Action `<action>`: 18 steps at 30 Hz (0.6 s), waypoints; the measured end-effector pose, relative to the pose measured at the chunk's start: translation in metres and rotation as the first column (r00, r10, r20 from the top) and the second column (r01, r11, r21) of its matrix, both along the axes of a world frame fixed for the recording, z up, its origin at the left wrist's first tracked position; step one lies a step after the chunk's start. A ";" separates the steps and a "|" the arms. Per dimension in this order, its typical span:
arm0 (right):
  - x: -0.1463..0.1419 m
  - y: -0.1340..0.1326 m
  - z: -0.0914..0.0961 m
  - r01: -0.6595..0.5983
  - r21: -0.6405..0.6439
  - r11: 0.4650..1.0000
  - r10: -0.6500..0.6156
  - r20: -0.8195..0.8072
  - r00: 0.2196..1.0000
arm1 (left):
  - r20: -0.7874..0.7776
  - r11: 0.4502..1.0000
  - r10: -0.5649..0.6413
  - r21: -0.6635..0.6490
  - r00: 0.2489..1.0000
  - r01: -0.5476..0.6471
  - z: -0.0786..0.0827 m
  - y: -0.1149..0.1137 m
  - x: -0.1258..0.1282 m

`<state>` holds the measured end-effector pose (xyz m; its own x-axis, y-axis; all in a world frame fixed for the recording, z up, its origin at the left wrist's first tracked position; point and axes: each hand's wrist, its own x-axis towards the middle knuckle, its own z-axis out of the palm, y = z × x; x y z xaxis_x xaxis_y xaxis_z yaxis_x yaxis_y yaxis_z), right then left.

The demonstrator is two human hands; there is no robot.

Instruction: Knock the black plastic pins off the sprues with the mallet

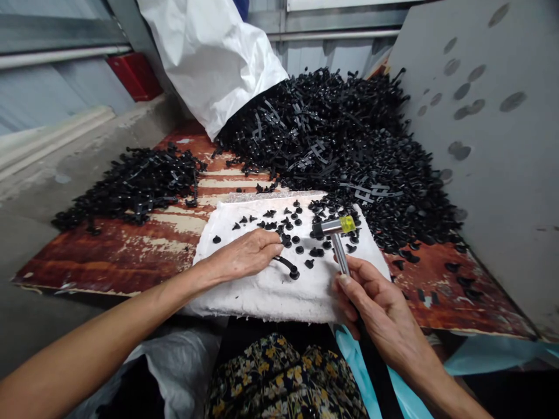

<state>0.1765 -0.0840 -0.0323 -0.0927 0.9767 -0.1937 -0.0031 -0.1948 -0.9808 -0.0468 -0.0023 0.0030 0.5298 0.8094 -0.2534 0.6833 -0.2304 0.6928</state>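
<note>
My left hand (247,255) lies on a white cloth pad (279,291), its fingers pinched on a black curved plastic strip (287,266) that ends in a round stud. My right hand (375,305) grips the metal handle of a small mallet (337,233), whose head has a yellow face and a black face and hovers over the pad. Several small black studs (301,233) are scattered on the pad between the two hands.
A large heap of black plastic parts (345,139) spills from a white sack (209,52) at the back. A smaller heap (135,183) lies left on the worn red board (131,256). A grey panel (502,163) stands at the right. Floral fabric (283,378) covers my lap.
</note>
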 end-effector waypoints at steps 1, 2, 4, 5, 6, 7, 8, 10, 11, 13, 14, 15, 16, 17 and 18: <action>0.000 0.000 0.000 0.001 0.001 1.000 -0.001 0.000 1.000 | -0.002 1.000 -0.004 0.006 1.000 0.004 -0.001 0.000 0.000; 0.000 0.000 0.000 0.001 0.001 1.000 -0.001 -0.002 1.000 | -0.002 1.000 -0.010 0.014 1.000 0.010 -0.002 0.000 -0.001; -0.001 -0.001 0.000 0.004 0.004 1.000 -0.004 0.002 1.000 | 0.000 0.999 -0.022 0.039 1.000 0.022 -0.004 0.000 -0.001; -0.001 -0.001 0.000 0.004 0.003 1.000 -0.004 0.009 1.000 | -0.004 0.998 -0.028 0.054 1.000 0.028 -0.005 0.000 -0.001; -0.001 -0.002 0.001 0.003 0.002 1.000 -0.004 0.019 1.000 | -0.014 0.997 -0.033 0.069 0.999 0.034 -0.004 -0.001 -0.002; -0.001 -0.002 0.001 0.003 0.000 1.000 -0.003 0.032 0.999 | -0.031 0.996 -0.037 0.086 0.999 0.039 -0.004 -0.003 -0.002; 0.000 -0.003 0.001 0.005 -0.001 1.000 -0.004 0.050 0.999 | -0.056 0.994 -0.036 0.104 0.998 0.042 -0.002 -0.004 -0.002; 0.001 -0.003 0.000 0.000 0.013 1.000 -0.001 0.107 0.994 | -0.110 0.990 -0.029 0.133 0.994 0.044 0.001 -0.005 -0.001; 0.001 -0.002 0.000 -0.007 0.036 0.999 0.002 0.149 0.989 | -0.126 0.989 -0.025 0.144 0.992 0.043 0.002 -0.005 0.000; 0.002 0.000 0.001 -0.041 0.110 0.993 0.011 0.258 0.966 | -0.133 0.989 -0.024 0.142 0.991 0.043 0.003 -0.004 0.001; 0.002 0.002 0.002 -0.064 0.162 0.985 0.010 0.316 0.949 | -0.128 0.991 -0.029 0.128 0.991 0.045 0.003 -0.003 0.002; 0.002 0.004 0.004 -0.099 0.216 0.971 0.013 0.369 0.929 | -0.125 0.993 -0.032 0.112 0.992 0.046 0.003 -0.002 0.002; 0.002 0.005 0.006 -0.145 0.264 0.954 0.023 0.416 0.909 | -0.129 0.994 -0.032 0.098 0.991 0.044 0.003 -0.002 0.003; 0.002 0.007 0.009 -0.198 0.310 0.930 0.038 0.455 0.889 | -0.140 0.995 -0.028 0.089 0.990 0.041 0.004 -0.002 0.004; 0.002 0.009 0.012 -0.254 0.347 0.903 0.057 0.488 0.871 | -0.157 0.996 -0.021 0.086 0.987 0.035 0.006 -0.003 0.004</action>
<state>0.1786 -0.0754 -0.0198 -0.2473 0.9589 0.1388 0.4597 0.2422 -0.8544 -0.0425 -0.0052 0.0088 0.5121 0.8177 -0.2630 0.7737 -0.3060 0.5548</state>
